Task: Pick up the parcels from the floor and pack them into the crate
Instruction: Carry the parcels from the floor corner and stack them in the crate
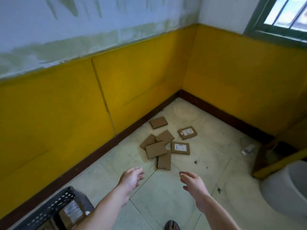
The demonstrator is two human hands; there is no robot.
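Reaching out over the floor [166, 193] in the head view, the left hand [131, 178] and right hand [192, 183] are both empty. Their fingers are relaxed and slightly bent, and the palms are turned towards each other. This posture suits a two-handed pickup.

The parcels [156, 149] lie loose near the far corner of the floor, just off the left wall's dark skirting [106, 150]. They are flat, rectangular brown cardboard mailers with matt faces. Several overlap in a loose heap, and two show white printed labels. The nearest parcel [164, 161] lies just beyond the fingertips and is judged the likely first pick.

The crate [46, 211] stands at the near left edge of the floor, beside the skirting. It is black perforated plastic and already holds at least one labelled parcel [73, 211]. Packing is judged partly done.
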